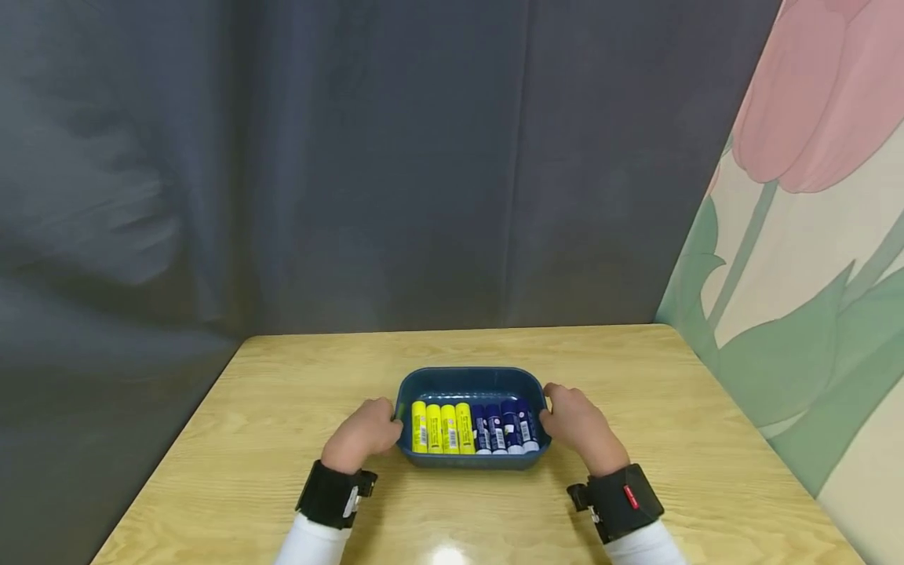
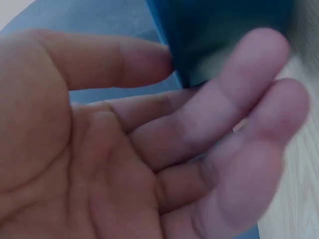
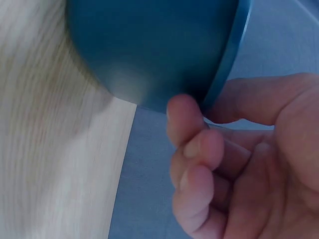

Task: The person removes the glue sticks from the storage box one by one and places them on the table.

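Left grip [image 1: 363, 434] and right grip [image 1: 582, 428] pinch the tray [image 1: 473, 462], lower middle; I'd keep it level, tubes [image 1: 434, 429] could slide.

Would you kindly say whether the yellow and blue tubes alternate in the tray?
No, the four yellow tubes sit side by side on the left, the four blue tubes on the right.

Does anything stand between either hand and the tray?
Nothing visible does: the left hand grips the tray at its left end, the right hand at its right end. The tubes lie inside it.
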The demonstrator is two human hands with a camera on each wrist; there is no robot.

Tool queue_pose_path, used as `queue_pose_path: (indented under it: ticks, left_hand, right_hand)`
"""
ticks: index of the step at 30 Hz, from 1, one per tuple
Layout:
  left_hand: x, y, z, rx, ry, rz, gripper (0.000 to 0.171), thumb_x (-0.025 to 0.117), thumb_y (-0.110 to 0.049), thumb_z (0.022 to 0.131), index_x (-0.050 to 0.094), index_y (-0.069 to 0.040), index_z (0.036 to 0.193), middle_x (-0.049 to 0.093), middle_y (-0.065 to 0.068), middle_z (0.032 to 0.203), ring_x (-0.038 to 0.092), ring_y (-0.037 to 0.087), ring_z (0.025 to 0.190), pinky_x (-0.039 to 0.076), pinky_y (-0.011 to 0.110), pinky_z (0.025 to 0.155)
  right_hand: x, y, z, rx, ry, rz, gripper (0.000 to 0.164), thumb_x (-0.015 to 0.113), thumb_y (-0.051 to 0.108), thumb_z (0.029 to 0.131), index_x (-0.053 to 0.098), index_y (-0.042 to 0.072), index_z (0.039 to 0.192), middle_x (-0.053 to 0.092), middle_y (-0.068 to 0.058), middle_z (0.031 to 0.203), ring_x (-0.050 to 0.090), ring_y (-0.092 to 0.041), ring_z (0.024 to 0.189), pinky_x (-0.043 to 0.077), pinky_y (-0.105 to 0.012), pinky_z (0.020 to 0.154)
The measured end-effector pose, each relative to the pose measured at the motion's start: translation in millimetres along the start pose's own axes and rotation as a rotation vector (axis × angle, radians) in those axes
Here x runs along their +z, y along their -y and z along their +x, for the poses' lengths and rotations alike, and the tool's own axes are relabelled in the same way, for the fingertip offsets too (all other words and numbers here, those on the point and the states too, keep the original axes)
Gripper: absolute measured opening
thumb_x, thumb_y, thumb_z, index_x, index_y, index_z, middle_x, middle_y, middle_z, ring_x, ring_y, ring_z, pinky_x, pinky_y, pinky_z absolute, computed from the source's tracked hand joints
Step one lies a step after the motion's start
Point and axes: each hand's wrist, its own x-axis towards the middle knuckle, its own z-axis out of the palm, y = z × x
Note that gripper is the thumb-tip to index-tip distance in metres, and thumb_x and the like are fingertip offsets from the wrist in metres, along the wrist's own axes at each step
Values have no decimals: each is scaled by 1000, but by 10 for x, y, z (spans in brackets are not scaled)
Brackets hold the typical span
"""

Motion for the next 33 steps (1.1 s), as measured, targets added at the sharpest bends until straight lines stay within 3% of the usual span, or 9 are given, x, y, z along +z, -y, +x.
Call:
queue_pose_path:
  ticks: [6,12,23,33]
  left_hand:
    - [-31,-61,2,-40,-26,-4,24,46,-17,95,59,1,87,57,8,61,50,19,52,35,28,48]
    - [-43,-96,29,-64,-22,6,16,48,-9,90,59,4,88,60,9,59,48,17,49,33,26,46]
    - [-14,-35,85,-31,31,-15,15,50,-9,91,55,3,97,57,8,62,49,19,51,32,27,50]
    - [-10,-38,101,-11,65,-8,14,49,-11,91,53,0,96,56,7,64,42,16,48,31,28,50]
  right_hand:
    - [50,29,9,10,-34,-28,44,60,13,86,51,-8,124,62,-24,110,59,-25,82,52,-46,72]
    - [84,23,9,17,-36,-42,46,62,15,86,50,-8,124,60,-25,113,61,-31,92,51,-50,79]
    - [50,51,0,24,-33,-48,48,63,16,85,51,-7,125,60,-26,114,60,-34,97,50,-51,79]
    - [14,68,-9,44,-22,-60,43,64,15,84,53,-7,119,62,-23,105,60,-27,83,51,-46,69]
